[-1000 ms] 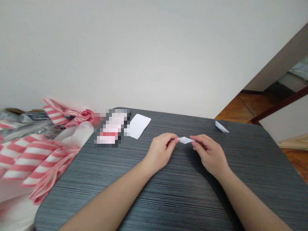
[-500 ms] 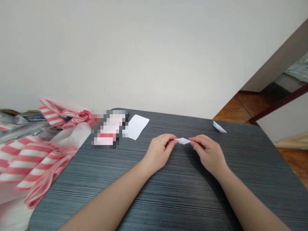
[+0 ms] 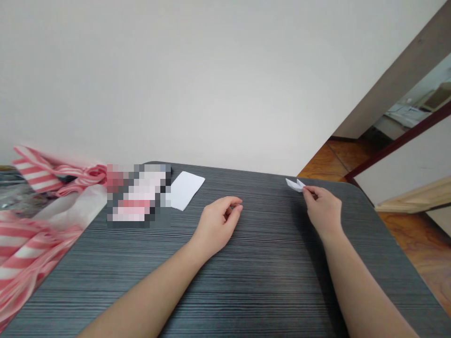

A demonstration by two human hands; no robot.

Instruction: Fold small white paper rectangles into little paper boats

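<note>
Between thumb and fingers, my right hand (image 3: 324, 209) pinches a small piece of folded white paper (image 3: 299, 186) near the table's far right edge. Pointed white flaps show left of the fingertips. Whether they all belong to the held piece or partly to a second folded piece behind it, I cannot tell. My left hand (image 3: 220, 223) is near the middle of the table, fingers loosely curved, with a small gap between thumb and fingertips and nothing in them. Beyond it to the left lies a flat white sheet of paper (image 3: 187, 190).
The dark wood-grain table (image 3: 260, 281) has its far edge by a pale wall (image 3: 225, 84). A pixelated pink-and-white rectangular item (image 3: 141, 190) lies at the back left. Red-and-white striped fabric (image 3: 35, 244) is heaped beside the table's left edge. Wooden floor (image 3: 322, 162) shows beyond the right side.
My left hand has let go of the folded paper. My right hand has moved right and away from me, toward the other folded piece. The view has turned slightly right.
</note>
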